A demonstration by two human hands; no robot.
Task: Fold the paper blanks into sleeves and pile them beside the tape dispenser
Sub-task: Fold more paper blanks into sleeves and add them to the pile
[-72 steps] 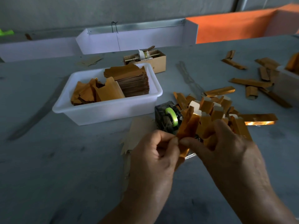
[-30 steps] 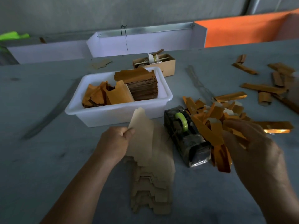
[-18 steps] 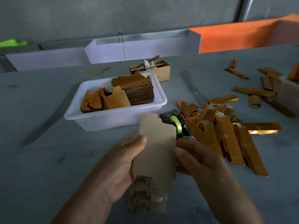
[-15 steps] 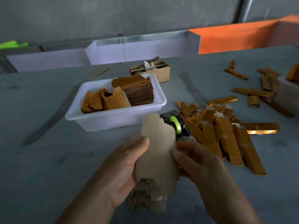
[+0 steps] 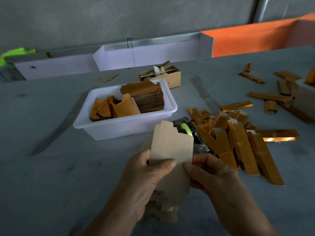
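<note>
We see a matt, pale kraft paper blank [image 5: 172, 145] held above the dull, smooth grey table [image 5: 42, 176], and a glossy white plastic tub [image 5: 119, 128]. The folded sleeves [image 5: 238, 142] look like orange-gold paper with a foil-like sheen, 1 glinting brightly. The tape dispenser [image 5: 190, 132] is dark plastic with shiny green tape, and the box [image 5: 170, 77] is plain brown cardboard.

Dim, flat indoor light; the near table [image 5: 51, 184] and both forearms lie in shadow. One gold sleeve [image 5: 279, 138] shows bright orange glare. Wide-angle lens bows the table's far edge. Slight softness toward the frame borders.
</note>
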